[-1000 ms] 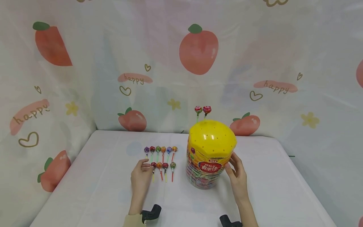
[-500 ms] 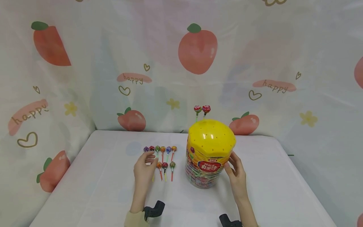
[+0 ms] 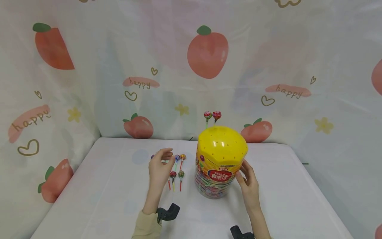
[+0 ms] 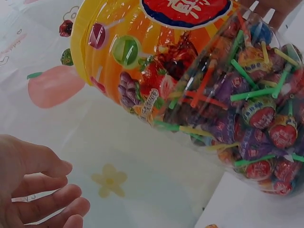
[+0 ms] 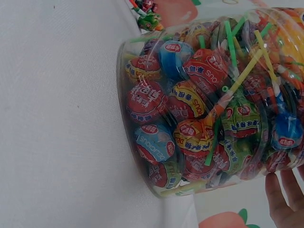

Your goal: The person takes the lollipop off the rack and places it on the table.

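Note:
A big clear jar (image 3: 212,184) of wrapped lollipops, with a yellow lid (image 3: 222,142), stands upright on the table. Against its right side rests my right hand (image 3: 249,187), whose fingertips (image 5: 275,183) touch the plastic in the right wrist view. Over the loose lollipops on the table hovers my left hand (image 3: 159,171), its fingers loosely bent and holding nothing; the left wrist view shows the same hand (image 4: 40,185) apart from the jar. Several lollipops (image 3: 181,174) lie in two rows, partly hidden by that hand. Two more lollipops (image 3: 217,115) show upright above the lid.
The white-covered table (image 3: 286,199) ends at a fruit-printed cloth (image 3: 167,49) hanging behind and at the sides. Black wrist cameras (image 3: 168,212) sit on both wrists. The loose lollipops lie left of the jar.
My left hand has moved right and away from me across the lollipop rows, uncovering the leftmost head and covering those in the middle. The right hand stays at the jar.

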Available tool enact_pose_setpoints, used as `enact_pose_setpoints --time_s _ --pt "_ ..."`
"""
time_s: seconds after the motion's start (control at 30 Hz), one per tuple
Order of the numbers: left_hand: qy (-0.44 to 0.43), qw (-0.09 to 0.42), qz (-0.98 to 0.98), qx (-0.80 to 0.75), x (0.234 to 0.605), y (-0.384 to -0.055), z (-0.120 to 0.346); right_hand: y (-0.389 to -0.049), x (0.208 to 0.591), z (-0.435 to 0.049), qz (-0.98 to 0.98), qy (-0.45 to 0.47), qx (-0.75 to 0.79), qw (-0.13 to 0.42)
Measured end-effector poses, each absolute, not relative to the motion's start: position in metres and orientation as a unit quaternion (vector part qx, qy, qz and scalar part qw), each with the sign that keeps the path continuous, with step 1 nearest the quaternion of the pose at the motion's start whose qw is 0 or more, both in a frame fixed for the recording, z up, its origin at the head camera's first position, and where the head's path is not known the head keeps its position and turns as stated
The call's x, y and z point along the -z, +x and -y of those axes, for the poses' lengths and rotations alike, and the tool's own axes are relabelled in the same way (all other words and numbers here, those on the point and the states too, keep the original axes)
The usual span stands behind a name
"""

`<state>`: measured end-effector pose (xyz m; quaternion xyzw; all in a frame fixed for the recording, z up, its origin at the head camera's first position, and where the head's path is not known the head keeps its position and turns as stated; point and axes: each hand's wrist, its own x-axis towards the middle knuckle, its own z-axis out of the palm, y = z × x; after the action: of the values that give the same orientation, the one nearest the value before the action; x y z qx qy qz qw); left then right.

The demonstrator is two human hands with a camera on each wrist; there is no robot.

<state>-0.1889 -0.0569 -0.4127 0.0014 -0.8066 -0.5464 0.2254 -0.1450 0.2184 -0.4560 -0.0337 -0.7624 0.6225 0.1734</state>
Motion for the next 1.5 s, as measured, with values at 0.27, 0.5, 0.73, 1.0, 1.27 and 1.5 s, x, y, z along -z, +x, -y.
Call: enact_pose_setpoints --time_s 0.27,0.5,0.73,1.0,1.27,1.5 --pt "-0.024 0.233 0.799 0.553 0.392 -0.192 0.041 -0.145 0.456 -0.218 0.762 -0.037 -0.624 0.168" --pt "-0.051 0.248 0.777 0.576 0.373 -0.193 0.028 -0.145 0.456 -0.219 0.762 -0.036 -0.625 0.168" --pt "-0.092 0.273 0.774 0.564 0.354 -0.190 0.016 -0.145 0.456 -0.219 0.762 -0.036 -0.624 0.168" --pt "-0.139 0.269 0.769 0.563 0.333 -0.194 -0.003 -0.145 0.455 -0.218 0.765 -0.034 -0.620 0.170" --pt "-0.162 0.254 0.767 0.566 0.318 -0.206 -0.020 -0.144 0.456 -0.219 0.765 -0.035 -0.621 0.166" --pt "-0.182 0.254 0.753 0.580 0.314 -0.221 -0.031 -0.145 0.456 -0.219 0.765 -0.033 -0.622 0.166"
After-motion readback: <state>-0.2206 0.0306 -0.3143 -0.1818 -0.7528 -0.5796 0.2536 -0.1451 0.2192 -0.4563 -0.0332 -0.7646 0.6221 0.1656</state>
